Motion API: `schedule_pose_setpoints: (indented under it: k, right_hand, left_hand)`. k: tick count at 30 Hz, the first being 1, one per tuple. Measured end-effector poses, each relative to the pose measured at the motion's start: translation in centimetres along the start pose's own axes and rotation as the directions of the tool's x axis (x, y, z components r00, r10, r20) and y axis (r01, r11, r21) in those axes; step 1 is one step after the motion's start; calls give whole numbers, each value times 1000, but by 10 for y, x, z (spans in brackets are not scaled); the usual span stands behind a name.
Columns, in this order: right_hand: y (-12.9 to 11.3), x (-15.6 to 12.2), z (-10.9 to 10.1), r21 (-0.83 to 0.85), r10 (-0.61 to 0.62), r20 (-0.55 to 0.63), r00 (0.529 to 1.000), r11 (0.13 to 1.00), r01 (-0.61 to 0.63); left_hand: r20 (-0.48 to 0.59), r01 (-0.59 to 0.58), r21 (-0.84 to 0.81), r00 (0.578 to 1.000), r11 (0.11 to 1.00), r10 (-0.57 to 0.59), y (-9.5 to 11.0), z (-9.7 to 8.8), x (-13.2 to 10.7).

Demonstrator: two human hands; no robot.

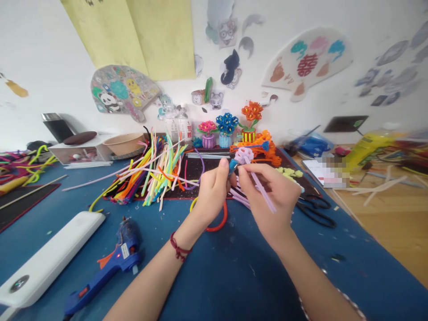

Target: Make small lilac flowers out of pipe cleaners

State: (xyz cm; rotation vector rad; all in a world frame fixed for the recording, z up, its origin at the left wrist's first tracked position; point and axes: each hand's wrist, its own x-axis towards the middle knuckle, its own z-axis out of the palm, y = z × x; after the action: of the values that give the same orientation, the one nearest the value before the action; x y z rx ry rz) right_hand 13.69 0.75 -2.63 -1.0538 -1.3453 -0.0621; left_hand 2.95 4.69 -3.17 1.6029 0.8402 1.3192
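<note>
My left hand is closed, thumb up, around a small blue tool with a dark tip. Its kind I cannot make out. My right hand pinches a lilac pipe cleaner flower just below its looped petals. The flower's lilac stem slants down across the right hand's fingers. Both hands are close together, with their fingertips near the flower's base. Under and behind them lie more lilac pipe cleaners and orange pipe cleaner flowers. Black scissors rest right of my right hand.
A blue glue gun and a white power bank lie at the left. Bundled colourful pipe cleaners cover the dark mat. Finished pink, blue and orange potted flowers stand by the wall.
</note>
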Motion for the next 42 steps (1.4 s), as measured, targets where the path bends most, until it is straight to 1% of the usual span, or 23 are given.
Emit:
schedule_pose_setpoints:
  k: [2, 5, 7, 9, 14, 19, 22, 26, 29, 32, 34, 38, 40, 42]
  right_hand:
    - [-2, 0, 0, 21, -12, 8, 1000, 1000, 12]
    - [-3, 0, -1, 33, 6, 12, 1000, 999, -6]
    - [-4, 1, -1, 12, 10, 7, 1000, 1000, -10]
    - [-3, 1, -2, -39, -14, 2, 1000, 999, 14]
    - [-3, 2, -2, -147, -96, 10, 995, 984, 96]
    - [-3, 0, -1, -165, -178, -1, 984, 970, 176]
    - [-3, -1, -1, -156, -178, -5, 984, 972, 175]
    - [-2, -3, 0, -173, -146, 4, 989, 974, 144]
    - [-1, -2, 0, -205, -135, 4, 991, 970, 133]
    - [-1, 0, -1, -206, -111, -2, 994, 973, 109]
    - [-2, 2, -2, -192, -103, -18, 994, 976, 98]
    - [-2, 5, -2, -223, -162, -47, 986, 964, 147]
    - [-1, 5, -1, -214, -157, -18, 987, 965, 150]
    - [0, 6, 0, -166, -133, 32, 991, 977, 137]
  left_hand:
    - [3, 16, -48, 1000, 999, -16, 0, 0, 1]
    - [12, 28, -75, 1000, 997, -27, 1, 0, 1]
    - [17, 25, -65, 1000, 998, -24, 0, 1, 1]
    - [15, 18, -52, 1000, 998, -17, 0, 1, 0]
    - [-9, -8, 33, 1000, 999, 8, -2, 1, 0]
    - [-21, -70, 167, 997, 983, 74, -3, 0, -1]
    - [-22, -88, 220, 995, 971, 95, -4, 0, -2]
    - [-22, -73, 242, 997, 968, 80, -7, 0, -3]
    - [-23, -50, 189, 998, 981, 55, -7, 2, -4]
    - [-46, -3, 88, 999, 996, 7, -4, 4, -4]
    - [-39, 38, 5, 999, 999, -38, -1, 5, -2]
    - [1, 127, -139, 992, 982, -128, 2, 4, 1]
    - [19, 141, -189, 990, 972, -140, 2, 4, 2]
    - [44, 135, -219, 991, 966, -129, 1, 4, 2]
